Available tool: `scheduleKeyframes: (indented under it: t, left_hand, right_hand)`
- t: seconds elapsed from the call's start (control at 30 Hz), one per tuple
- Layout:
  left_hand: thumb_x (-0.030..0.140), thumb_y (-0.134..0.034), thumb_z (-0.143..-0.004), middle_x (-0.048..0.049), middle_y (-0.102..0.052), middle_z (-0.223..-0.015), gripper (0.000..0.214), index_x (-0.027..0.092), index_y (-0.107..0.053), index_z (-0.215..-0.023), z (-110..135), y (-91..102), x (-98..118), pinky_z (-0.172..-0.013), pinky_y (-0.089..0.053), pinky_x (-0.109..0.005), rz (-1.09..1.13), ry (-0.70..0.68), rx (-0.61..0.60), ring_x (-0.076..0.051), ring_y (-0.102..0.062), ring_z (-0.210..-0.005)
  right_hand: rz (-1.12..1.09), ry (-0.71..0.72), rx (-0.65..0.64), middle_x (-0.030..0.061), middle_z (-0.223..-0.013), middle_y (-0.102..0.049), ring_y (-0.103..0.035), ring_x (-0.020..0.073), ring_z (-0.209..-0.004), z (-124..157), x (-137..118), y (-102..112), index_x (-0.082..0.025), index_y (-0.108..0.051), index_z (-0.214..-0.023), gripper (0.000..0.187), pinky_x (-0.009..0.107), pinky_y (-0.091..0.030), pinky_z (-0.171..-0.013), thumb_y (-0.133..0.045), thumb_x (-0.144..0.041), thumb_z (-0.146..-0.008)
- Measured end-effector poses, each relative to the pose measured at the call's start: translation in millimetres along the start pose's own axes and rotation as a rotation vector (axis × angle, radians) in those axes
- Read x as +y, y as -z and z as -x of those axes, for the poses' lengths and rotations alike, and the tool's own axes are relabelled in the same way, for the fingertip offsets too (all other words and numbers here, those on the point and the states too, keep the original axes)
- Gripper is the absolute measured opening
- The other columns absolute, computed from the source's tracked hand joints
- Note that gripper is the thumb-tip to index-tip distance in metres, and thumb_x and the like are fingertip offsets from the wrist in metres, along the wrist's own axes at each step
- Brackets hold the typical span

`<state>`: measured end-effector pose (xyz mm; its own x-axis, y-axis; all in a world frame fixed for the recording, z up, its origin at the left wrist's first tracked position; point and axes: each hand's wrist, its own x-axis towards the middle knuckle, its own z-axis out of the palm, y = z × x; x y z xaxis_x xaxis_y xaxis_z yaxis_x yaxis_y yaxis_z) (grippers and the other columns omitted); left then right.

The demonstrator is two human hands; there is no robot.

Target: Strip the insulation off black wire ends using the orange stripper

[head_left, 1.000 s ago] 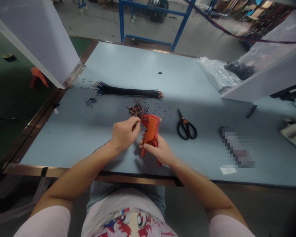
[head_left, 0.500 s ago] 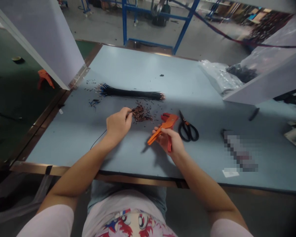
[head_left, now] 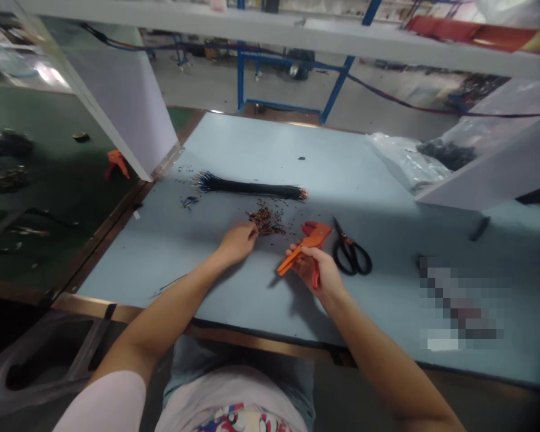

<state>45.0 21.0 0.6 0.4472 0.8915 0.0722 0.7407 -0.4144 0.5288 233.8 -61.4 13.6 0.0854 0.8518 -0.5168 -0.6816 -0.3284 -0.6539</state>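
Observation:
My right hand [head_left: 320, 273] grips an orange wire stripper [head_left: 306, 243] by its handles, its jaws pointing up and to the right just above the blue table [head_left: 261, 150]. My left hand [head_left: 237, 241] rests low on the table with fingers pinched on a thin black wire [head_left: 171, 284] that trails back along my forearm. Its fingertips touch a small heap of stripped wire scraps [head_left: 266, 221]. A long bundle of black wires [head_left: 252, 188] lies across the table behind the heap.
Black scissors [head_left: 351, 254] lie right of the stripper. A clear plastic bag [head_left: 405, 159] with dark parts sits at the far right beside a white panel [head_left: 490, 174]. Another white panel [head_left: 126, 114] stands at the left. A second orange tool [head_left: 116, 162] lies on the green surface.
The stripper came away from the wire and swung right, its handles spreading. My left hand carried the wire end to the scrap heap and sank to the table. The view tilted up.

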Motion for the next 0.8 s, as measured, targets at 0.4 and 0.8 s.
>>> scheduleKeyframes:
  t: [0.4,0.8]
  left_hand:
    - [0.02,-0.045,-0.083,-0.0082,-0.068,-0.094,0.02,0.017,-0.063,-0.09,23,26.8,-22,-0.071,-0.047,-0.028,-0.167,0.116,-0.133,-0.02,-0.063,-0.086]
    - [0.022,-0.034,-0.093,-0.0097,-0.064,-0.106,0.027,0.016,-0.059,-0.102,-2,12.4,-38,-0.085,-0.042,-0.03,-0.187,0.12,0.101,-0.02,-0.058,-0.1]
  right_hand:
    - [0.104,-0.042,0.025,0.0066,-0.074,-0.073,-0.071,0.0198,-0.069,-15,9,15,-0.015,-0.063,-0.076,0.013,0.029,-0.061,-0.063,-0.061,-0.01,-0.065]
    - [0.128,0.052,-0.034,0.0101,-0.072,-0.071,-0.071,0.0209,-0.074,-51,-1,-28,-0.013,-0.059,-0.07,0.012,0.03,-0.058,-0.068,-0.052,-0.004,-0.067]
